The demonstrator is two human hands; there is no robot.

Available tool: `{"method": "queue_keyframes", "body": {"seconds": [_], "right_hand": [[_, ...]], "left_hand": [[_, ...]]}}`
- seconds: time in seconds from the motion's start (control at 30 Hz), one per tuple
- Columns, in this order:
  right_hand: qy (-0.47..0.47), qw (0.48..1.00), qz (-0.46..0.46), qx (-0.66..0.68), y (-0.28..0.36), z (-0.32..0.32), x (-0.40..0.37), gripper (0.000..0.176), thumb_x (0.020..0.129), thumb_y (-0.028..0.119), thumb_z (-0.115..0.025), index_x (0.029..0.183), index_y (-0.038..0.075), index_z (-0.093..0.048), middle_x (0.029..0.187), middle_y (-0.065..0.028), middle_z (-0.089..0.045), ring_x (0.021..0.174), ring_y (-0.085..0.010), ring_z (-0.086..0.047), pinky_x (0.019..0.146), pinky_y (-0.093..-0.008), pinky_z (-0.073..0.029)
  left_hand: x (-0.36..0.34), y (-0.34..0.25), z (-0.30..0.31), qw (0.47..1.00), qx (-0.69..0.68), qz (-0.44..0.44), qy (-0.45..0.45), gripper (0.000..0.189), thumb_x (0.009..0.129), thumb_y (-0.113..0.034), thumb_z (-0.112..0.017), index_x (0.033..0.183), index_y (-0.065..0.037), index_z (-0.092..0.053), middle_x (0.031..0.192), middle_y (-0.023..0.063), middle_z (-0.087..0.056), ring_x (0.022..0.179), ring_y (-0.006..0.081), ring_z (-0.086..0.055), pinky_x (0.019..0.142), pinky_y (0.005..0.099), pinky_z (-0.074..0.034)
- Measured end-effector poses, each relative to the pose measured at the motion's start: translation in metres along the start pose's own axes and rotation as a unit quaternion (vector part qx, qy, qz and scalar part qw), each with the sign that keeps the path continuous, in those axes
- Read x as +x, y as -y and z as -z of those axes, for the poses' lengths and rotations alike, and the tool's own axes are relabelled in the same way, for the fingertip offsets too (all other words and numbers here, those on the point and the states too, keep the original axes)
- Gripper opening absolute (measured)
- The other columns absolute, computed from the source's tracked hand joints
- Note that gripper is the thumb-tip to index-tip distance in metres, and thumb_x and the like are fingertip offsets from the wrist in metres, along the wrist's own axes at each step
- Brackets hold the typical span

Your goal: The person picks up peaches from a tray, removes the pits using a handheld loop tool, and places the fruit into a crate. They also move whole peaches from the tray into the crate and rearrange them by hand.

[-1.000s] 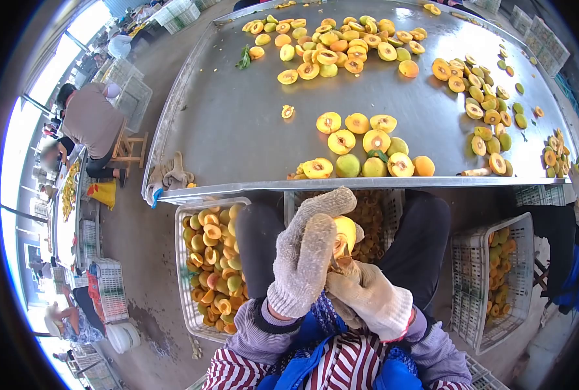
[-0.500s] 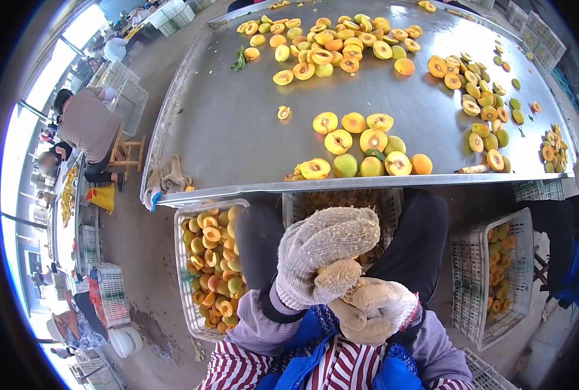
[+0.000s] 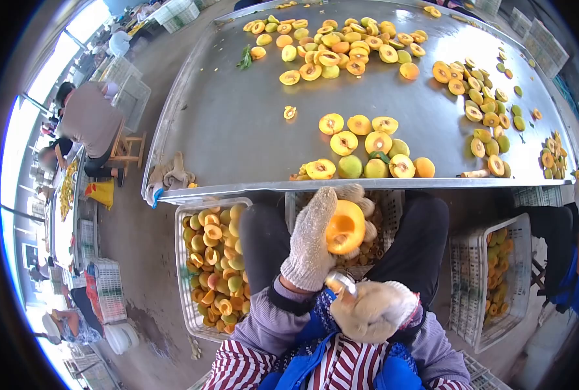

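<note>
Cupped skin-side in closed left grip [image 3: 309, 244]: peach half [image 3: 345, 226], likely soft, slippery, easily bruised. Clenched in right grip [image 3: 375, 311], nearer: tool [image 3: 339, 282].

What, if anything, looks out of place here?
Little. On the steel table, a leafy sprig lies beside the far fruit pile, and what look like spare gloves sit crumpled at the near-left corner. The left hand holds a pitted peach half, intact; the right hand grips a metal tool.
</note>
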State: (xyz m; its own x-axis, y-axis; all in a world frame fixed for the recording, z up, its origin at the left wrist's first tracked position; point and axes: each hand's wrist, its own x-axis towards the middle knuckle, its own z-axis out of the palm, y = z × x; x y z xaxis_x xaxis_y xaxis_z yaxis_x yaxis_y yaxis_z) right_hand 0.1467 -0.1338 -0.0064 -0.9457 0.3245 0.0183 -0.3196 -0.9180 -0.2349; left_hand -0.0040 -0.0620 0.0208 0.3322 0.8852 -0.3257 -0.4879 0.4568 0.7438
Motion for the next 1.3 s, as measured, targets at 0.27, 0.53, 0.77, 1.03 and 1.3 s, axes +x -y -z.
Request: {"method": "queue_keyframes", "body": {"seconds": [0.27,0.53,0.77,1.03,1.3], "right_hand": [[-0.274,0.953,0.063,-0.110,0.016,-0.023,0.000,0.025,0.093,0.025,-0.061,0.079,0.004,-0.058,0.076,-0.0023,-0.056,0.064,-0.0089,-0.051,0.059,-0.0220,-0.039],[-0.302,0.937,-0.024,-0.175,0.020,-0.010,0.021,0.024,0.097,0.025,-0.060,0.082,0.005,-0.060,0.056,0.0015,-0.047,0.041,-0.0077,-0.039,0.039,-0.0236,-0.028],[-0.391,0.908,0.001,-0.151,0.013,-0.014,0.012,0.024,0.097,0.024,-0.062,0.086,0.003,-0.062,0.055,-0.0014,-0.050,0.042,-0.0101,-0.041,0.039,-0.0256,-0.029],[-0.442,0.869,0.034,-0.222,0.013,-0.004,0.022,0.029,0.097,0.031,-0.059,0.099,0.003,-0.058,0.058,-0.0021,-0.053,0.042,-0.0107,-0.045,0.038,-0.0249,-0.033],[-0.468,0.825,0.109,-0.298,0.023,-0.020,0.021,0.024,0.097,0.022,-0.062,0.109,0.002,-0.058,0.074,-0.0006,-0.059,0.063,-0.0068,-0.054,0.058,-0.0229,-0.045]], "left_hand": [[-0.046,-0.028,0.174,0.854,0.346,-0.290,-0.259,0.043,0.105,-0.036,-0.051,0.129,-0.001,-0.057,0.115,0.0113,-0.066,0.100,0.0221,-0.067,0.076,0.0317,-0.057],[-0.099,-0.037,0.170,0.957,0.169,-0.179,-0.156,0.069,0.091,-0.035,-0.072,0.142,0.003,-0.045,0.128,0.0154,-0.060,0.116,0.0276,-0.062,0.100,0.0381,-0.051],[-0.083,-0.037,0.156,0.954,0.214,-0.102,-0.182,0.048,0.091,-0.017,-0.064,0.136,-0.005,-0.053,0.127,0.0199,-0.063,0.112,0.0355,-0.066,0.092,0.0417,-0.055],[-0.138,-0.018,0.258,0.482,0.774,0.269,-0.309,0.040,0.088,-0.018,-0.064,0.127,-0.007,-0.061,0.128,0.0205,-0.063,0.114,0.0418,-0.062,0.097,0.0425,-0.050],[0.043,-0.041,0.099,0.645,0.704,-0.275,-0.113,0.038,0.087,-0.024,-0.067,0.122,-0.008,-0.065,0.130,0.0167,-0.062,0.115,0.0352,-0.063,0.095,0.0445,-0.050]]}}
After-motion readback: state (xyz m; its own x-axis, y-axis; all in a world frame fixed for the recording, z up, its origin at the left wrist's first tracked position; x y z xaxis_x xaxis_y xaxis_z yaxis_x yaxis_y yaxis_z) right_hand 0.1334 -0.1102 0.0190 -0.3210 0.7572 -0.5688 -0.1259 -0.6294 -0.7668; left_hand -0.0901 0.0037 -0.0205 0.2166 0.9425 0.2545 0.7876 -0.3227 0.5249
